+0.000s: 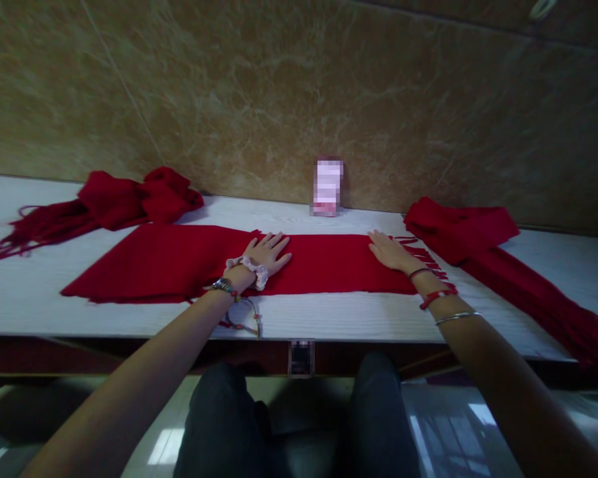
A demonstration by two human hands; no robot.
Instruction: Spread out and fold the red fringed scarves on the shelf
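Observation:
A long red scarf (179,262) lies spread flat along the white table (329,318), its fringe at the right end. My left hand (266,254) rests palm down on the scarf's middle, fingers spread flat. My right hand (391,251) lies flat on the scarf near the fringed end, fingers stretched out. Neither hand grips the cloth.
A crumpled red scarf (129,199) sits at the back left of the table. Another red scarf (478,242) lies at the right and trails off the front edge. A small pink box (327,187) stands against the brown marbled wall (299,93). My knees show below the table's front edge.

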